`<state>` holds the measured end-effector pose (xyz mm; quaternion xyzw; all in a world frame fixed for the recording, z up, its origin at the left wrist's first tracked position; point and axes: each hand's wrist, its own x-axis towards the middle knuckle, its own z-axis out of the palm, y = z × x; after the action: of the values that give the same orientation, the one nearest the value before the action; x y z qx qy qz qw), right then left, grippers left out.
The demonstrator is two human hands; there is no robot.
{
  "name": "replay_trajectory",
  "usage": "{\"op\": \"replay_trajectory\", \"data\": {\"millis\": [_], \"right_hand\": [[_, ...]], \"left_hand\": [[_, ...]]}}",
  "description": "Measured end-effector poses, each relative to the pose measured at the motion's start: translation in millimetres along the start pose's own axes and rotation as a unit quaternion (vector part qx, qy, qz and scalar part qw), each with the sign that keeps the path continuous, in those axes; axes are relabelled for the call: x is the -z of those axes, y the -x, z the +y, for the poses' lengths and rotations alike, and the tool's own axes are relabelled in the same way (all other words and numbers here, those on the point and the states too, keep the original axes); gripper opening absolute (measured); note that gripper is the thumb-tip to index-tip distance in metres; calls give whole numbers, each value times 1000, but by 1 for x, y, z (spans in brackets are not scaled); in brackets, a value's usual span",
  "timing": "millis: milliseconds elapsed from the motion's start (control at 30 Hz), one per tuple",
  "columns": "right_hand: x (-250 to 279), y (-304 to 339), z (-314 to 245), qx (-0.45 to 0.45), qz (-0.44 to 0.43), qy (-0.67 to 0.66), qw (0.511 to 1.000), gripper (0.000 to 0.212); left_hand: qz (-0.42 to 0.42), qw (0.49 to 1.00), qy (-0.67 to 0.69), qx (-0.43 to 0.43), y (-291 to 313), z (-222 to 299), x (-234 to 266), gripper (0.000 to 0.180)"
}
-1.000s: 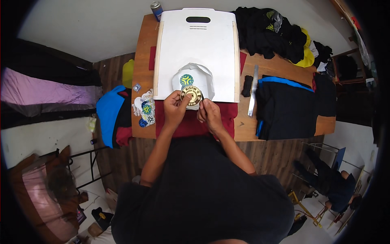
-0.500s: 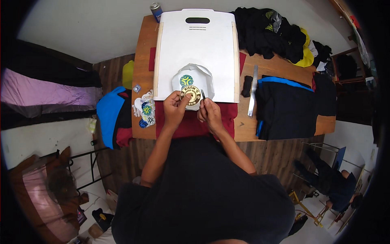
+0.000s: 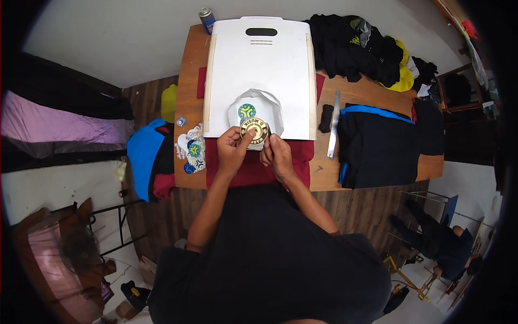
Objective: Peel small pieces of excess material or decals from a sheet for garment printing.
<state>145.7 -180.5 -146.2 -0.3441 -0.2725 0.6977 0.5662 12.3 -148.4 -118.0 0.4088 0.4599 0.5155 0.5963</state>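
A round black-and-cream printed disc (image 3: 261,125) is pinched in my left hand (image 3: 232,154), thumb across its face. My right hand (image 3: 278,157) grips a thin dark pointed tool (image 3: 268,129) whose tip touches or nearly touches the disc's right edge; its exact kind is too small to tell. Beneath both hands lies a crumpled, bowl-shaped white sheet (image 3: 274,110). A green-and-blue round print (image 3: 246,111) rests in it, just beyond the disc. The sheet sits at the near edge of a large white panel (image 3: 261,67).
Dark red cloth (image 3: 259,167) lies before the panel. A metal ruler (image 3: 334,124) and folded black-and-blue garments (image 3: 377,146) lie right. Cut-out prints (image 3: 191,148) sit left, a spray can (image 3: 206,20) far left. Piled clothes (image 3: 350,48) fill the far right; another person (image 3: 453,248) is lower right.
The whole view has shifted slightly, so the table appears a little lower. Both hands keep their grips, and the disc has turned or tilted only slightly.
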Motion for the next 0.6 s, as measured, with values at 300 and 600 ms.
{"op": "replay_trajectory", "data": {"millis": [300, 600], "right_hand": [[2, 0, 3, 2, -3, -1, 1000, 33], [2, 0, 2, -9, 5, -2, 1000, 32]], "left_hand": [[-3, 1000, -5, 10, 0, -5, 3, 9], [4, 1000, -7, -20, -4, -12, 4, 9]]}}
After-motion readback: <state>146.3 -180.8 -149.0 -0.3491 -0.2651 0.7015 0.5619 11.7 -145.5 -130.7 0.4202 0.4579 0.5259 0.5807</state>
